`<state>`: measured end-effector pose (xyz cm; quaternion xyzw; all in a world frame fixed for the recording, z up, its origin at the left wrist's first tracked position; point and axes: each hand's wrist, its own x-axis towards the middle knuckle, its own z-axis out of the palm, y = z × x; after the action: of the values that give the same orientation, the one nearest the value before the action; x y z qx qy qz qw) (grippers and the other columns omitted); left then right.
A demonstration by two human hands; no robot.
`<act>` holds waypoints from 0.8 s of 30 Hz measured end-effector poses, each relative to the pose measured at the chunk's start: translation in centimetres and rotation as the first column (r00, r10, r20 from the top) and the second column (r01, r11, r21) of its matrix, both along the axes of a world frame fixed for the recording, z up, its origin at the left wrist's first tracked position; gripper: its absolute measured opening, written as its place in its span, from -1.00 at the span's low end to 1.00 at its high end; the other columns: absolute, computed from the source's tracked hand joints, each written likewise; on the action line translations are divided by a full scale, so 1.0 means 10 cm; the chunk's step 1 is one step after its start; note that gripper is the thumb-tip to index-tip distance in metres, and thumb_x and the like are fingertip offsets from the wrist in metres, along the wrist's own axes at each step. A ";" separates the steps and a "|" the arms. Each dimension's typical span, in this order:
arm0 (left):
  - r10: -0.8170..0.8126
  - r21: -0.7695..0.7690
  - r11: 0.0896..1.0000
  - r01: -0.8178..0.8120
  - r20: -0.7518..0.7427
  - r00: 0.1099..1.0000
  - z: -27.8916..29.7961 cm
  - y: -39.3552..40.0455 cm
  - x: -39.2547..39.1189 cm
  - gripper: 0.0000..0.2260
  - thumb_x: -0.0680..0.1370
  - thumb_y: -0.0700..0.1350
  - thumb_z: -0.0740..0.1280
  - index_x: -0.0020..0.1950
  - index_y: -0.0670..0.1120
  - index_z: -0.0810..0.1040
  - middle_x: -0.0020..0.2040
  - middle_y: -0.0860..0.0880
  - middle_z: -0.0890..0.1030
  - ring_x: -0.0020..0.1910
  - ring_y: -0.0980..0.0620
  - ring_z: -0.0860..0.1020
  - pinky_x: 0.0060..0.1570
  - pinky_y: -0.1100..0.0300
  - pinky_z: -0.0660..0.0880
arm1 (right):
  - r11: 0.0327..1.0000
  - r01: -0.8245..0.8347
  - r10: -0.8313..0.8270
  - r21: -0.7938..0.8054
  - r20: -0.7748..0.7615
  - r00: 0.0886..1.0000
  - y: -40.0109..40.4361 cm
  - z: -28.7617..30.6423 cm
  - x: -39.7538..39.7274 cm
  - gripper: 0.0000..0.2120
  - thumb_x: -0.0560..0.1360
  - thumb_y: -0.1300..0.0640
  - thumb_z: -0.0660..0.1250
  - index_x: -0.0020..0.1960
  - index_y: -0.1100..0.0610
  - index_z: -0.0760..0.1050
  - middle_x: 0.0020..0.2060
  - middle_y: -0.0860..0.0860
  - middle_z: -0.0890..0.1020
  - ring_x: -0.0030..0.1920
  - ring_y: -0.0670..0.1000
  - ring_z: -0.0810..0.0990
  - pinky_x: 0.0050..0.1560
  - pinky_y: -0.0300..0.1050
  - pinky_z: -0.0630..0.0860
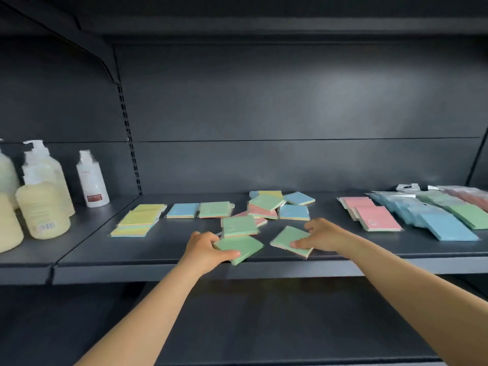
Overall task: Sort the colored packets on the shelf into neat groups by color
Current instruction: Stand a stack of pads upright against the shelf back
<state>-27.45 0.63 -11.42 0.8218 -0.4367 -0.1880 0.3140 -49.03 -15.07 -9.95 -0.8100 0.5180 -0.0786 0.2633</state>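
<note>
Dark metal shelf (158, 256) ran across mid-frame, pump bottles (43, 204) at far left; low centre, the left hand (204, 249) pinched a green packet (241, 248) at the front lip, and the right hand (323, 237) gripped another green packet (289, 240) beside it; the mixed pile (266, 207) lay just behind; a loose pinch risked dropping the lip-side packet; a careless sweep could scatter that pile.

2 hands (204, 247), approx 5 green packets (239, 248) (loose), 5 pump bottles (42, 210).
</note>
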 end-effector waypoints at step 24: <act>0.221 -0.050 0.946 -0.321 -0.627 0.747 0.10 0.30 0.11 -0.70 0.37 -0.24 0.52 0.03 -0.30 0.56 -0.16 -0.19 0.64 -0.22 -0.05 0.66 -0.23 0.20 0.63 | 0.873 -0.038 -0.075 0.486 0.211 0.975 -0.48 0.26 0.14 -0.67 0.43 0.33 0.41 0.15 0.23 0.42 0.05 0.17 0.65 0.08 0.13 0.63 0.09 0.02 0.56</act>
<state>-26.35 3.67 -10.46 0.7437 -0.1997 -0.3623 0.5251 -47.64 -19.90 -7.32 -0.6985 0.4961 -0.0386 0.5143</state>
